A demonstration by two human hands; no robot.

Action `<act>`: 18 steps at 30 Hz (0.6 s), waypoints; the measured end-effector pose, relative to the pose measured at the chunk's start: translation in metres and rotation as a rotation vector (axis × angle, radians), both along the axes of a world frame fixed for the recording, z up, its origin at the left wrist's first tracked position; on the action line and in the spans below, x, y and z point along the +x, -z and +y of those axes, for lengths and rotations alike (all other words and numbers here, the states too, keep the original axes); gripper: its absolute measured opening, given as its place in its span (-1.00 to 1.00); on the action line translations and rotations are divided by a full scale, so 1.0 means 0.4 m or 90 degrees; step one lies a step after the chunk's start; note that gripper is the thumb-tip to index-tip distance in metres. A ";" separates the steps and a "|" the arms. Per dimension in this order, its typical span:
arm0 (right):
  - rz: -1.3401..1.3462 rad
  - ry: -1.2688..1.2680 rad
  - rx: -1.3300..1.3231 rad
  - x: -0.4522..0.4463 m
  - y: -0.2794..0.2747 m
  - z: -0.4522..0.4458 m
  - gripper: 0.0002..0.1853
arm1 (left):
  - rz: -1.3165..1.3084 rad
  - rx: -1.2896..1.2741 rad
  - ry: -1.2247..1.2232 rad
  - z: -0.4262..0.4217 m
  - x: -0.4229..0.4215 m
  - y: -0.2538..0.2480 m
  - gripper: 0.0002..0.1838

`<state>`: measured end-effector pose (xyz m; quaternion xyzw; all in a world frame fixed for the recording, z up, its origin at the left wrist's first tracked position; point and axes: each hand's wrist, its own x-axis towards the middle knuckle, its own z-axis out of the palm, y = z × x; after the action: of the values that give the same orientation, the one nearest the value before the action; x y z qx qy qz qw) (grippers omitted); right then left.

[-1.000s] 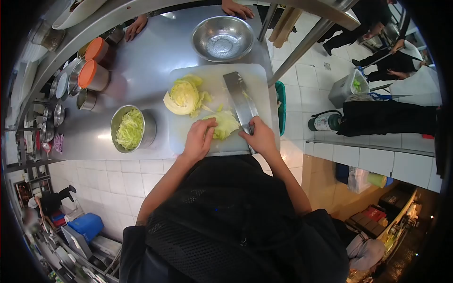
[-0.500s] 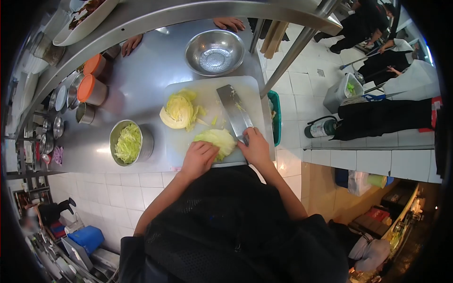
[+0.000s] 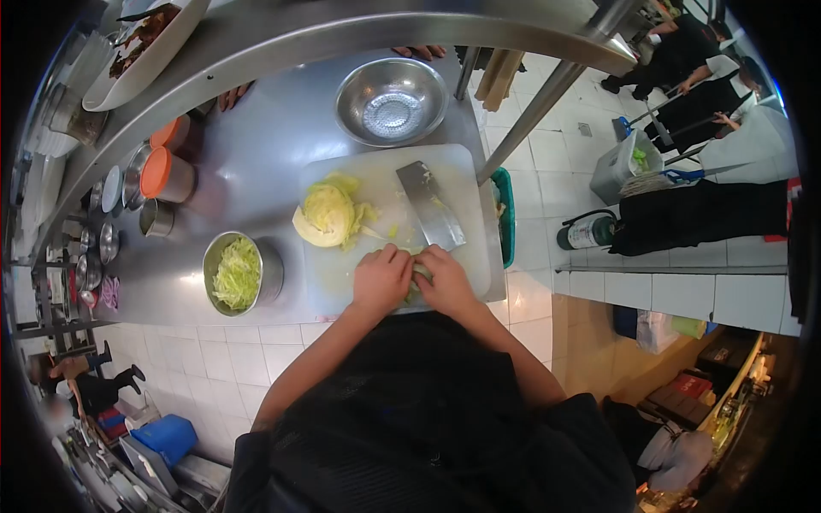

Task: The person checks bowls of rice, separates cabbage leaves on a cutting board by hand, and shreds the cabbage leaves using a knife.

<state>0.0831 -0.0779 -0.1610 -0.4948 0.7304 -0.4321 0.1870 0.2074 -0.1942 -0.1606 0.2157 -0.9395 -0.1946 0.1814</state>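
Both my left hand point(image 3: 381, 279) and my right hand point(image 3: 445, 280) are closed around a piece of cabbage point(image 3: 418, 272) at the near edge of the white cutting board point(image 3: 469, 175). My fingers cover most of the piece. Just beyond my right hand, a cleaver point(image 3: 430, 205) lies flat on the board with shreds stuck to its blade. Its handle does not show clearly. A larger cut cabbage point(image 3: 329, 211) sits at the board's left side, with loose bits beside it.
Left of the board stands a steel pot point(image 3: 272, 272) of shredded cabbage point(image 3: 235, 274). A steel bowl point(image 3: 391, 103) is behind the board. Orange-lidded containers point(image 3: 167, 175) line the left. A metal shelf point(image 3: 342, 30) crosses overhead. Another person's hands rest at the counter's far edge.
My right hand has let go of the cleaver, which now lies on the board, and has moved left to the cabbage piece. My left hand has shifted right, and both hands now meet there.
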 end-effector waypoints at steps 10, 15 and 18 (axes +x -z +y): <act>-0.033 -0.022 0.082 -0.141 -0.031 -0.130 -0.85 | 0.060 -0.070 0.085 -0.002 0.008 0.091 -0.81; 0.069 -0.167 0.136 -0.091 0.009 -0.268 -0.84 | 0.061 -0.088 0.099 -0.010 0.006 0.088 -0.79; 0.142 -0.168 0.194 -0.055 0.006 -0.329 -0.82 | 0.093 -0.084 0.076 -0.008 0.003 0.098 -0.78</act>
<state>0.0612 -0.2094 -0.1635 -0.5968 0.7324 -0.2311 0.2323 0.2086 -0.1974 -0.1996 0.1324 -0.9457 -0.1577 0.2517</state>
